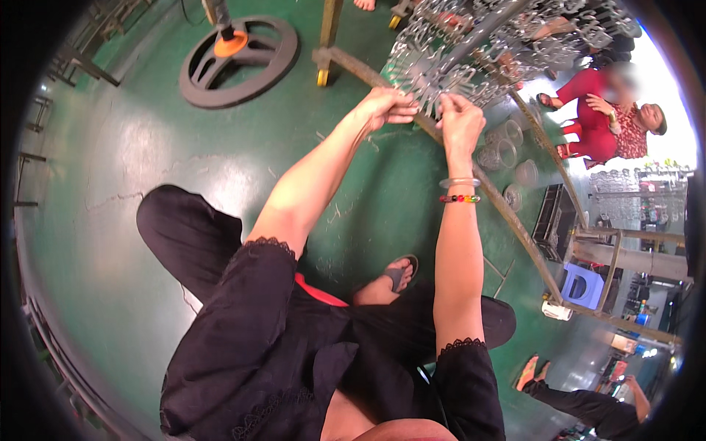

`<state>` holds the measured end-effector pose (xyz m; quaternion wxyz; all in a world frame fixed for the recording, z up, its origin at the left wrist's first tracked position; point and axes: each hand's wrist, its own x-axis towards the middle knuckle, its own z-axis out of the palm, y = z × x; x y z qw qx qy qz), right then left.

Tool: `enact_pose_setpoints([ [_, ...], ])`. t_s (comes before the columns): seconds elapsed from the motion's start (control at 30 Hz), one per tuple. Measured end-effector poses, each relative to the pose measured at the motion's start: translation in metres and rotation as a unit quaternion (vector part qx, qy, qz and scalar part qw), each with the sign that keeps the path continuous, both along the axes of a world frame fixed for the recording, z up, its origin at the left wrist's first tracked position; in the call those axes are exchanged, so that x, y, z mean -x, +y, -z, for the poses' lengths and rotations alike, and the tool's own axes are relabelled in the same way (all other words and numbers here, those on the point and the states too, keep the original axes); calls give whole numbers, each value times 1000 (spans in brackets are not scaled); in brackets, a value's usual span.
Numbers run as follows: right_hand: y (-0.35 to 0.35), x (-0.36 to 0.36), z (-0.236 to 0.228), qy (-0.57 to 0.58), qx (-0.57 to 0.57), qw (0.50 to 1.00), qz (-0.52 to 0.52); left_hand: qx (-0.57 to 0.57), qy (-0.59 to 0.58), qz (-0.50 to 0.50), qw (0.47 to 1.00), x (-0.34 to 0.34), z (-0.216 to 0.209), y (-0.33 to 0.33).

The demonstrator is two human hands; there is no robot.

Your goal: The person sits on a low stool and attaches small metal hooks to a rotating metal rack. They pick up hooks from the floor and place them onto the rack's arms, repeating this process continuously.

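Both my arms reach forward to a dense cluster of shiny bent metal hooks (421, 72) hanging around a grey bar (482, 35). My left hand (388, 109) is at the cluster's near left side, its fingers stretched toward the hooks with nothing visible in them. Just right of it, my right hand (462, 123) is closed in a pinch against the near edge of the hooks. Whatever its fingertips grip is too small to make out. A worn metal frame bar (507, 209) runs beneath my hands.
A black spoked wheel base (240, 62) stands on the green floor at the far left. Clear plastic containers (500, 151), a black crate (553, 220) and a blue plastic stool (582, 287) are on the right. A seated person in red (592, 117) is beyond the frame; another person's legs (573, 408) show lower right.
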<state>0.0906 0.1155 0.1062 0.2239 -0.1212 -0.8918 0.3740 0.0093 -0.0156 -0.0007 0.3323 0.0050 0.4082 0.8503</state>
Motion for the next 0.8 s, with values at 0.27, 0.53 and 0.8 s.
enact_pose_setpoints([
  [0.27, 5, -4, 4, 22, -80, 997, -6, -51, 14, -6, 999, -1, 0, -3],
  [0.53, 48, -11, 51, 95, -400, 911, -29, 69, -34, 147, 986, -11, 30, 5],
  [0.8, 9, -4, 25, 116, -191, 975, -15, -106, -24, 37, 993, 29, 26, -4],
])
